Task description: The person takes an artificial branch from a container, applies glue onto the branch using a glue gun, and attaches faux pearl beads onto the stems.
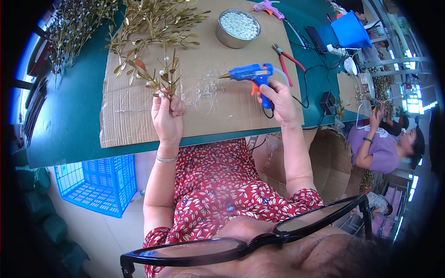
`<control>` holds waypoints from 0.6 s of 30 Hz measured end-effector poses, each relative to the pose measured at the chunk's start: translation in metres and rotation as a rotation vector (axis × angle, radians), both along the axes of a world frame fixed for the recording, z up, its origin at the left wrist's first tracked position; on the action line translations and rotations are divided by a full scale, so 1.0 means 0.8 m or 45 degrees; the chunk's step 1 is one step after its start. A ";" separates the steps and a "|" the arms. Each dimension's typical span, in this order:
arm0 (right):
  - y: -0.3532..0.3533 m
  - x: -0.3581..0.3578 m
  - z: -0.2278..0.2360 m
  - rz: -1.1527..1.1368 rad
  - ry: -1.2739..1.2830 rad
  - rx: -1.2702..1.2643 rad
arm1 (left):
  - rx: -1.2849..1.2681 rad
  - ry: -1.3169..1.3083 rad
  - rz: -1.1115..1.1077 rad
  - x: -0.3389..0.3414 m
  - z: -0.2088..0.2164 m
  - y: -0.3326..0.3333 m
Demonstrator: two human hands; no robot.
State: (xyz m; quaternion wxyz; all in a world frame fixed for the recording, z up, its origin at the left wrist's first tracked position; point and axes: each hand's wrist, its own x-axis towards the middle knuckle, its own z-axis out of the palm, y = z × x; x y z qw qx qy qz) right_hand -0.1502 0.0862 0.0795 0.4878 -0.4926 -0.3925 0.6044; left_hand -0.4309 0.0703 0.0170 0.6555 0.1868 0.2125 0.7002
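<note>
My left hand (168,116) is closed round the stem of a gold artificial leaf branch (170,76) that carries a few white beads. In my right hand (282,104) is a blue glue gun (252,72) with an orange trigger, its nozzle pointing left toward the branch but apart from it. Both hands are above a cardboard sheet (232,109) streaked with strings of dried glue. A round metal tin (236,42) full of white pearl beads (238,25) stands beyond the glue gun. More gold branches (157,28) lie in a heap at the far left of the cardboard.
Red-handled pliers (285,60) and a pink glue gun (269,8) lie to the right, near cables and a power strip (316,39). A blue bin (351,30) stands at the far right. Below the table edge is a blue crate (99,183). A co-worker (378,143) sits to the right.
</note>
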 end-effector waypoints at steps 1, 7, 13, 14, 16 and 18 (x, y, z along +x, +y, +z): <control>0.007 0.000 -0.006 0.078 -0.196 -0.042 | -0.003 0.005 -0.005 0.000 -0.001 0.000; 0.029 -0.006 -0.016 0.069 -0.690 0.053 | 0.020 0.032 -0.015 0.005 0.000 0.002; 0.043 -0.005 -0.011 0.069 -1.312 0.340 | -0.015 0.060 -0.001 0.005 0.002 -0.004; 0.058 -0.003 -0.004 0.010 -1.214 0.412 | -0.023 0.080 -0.005 0.006 0.003 -0.003; 0.088 -0.005 0.023 -0.032 -1.188 0.603 | -0.001 0.088 -0.038 0.005 -0.001 -0.006; 0.134 -0.011 0.046 0.027 -1.334 0.770 | -0.015 0.084 -0.035 0.006 -0.002 -0.006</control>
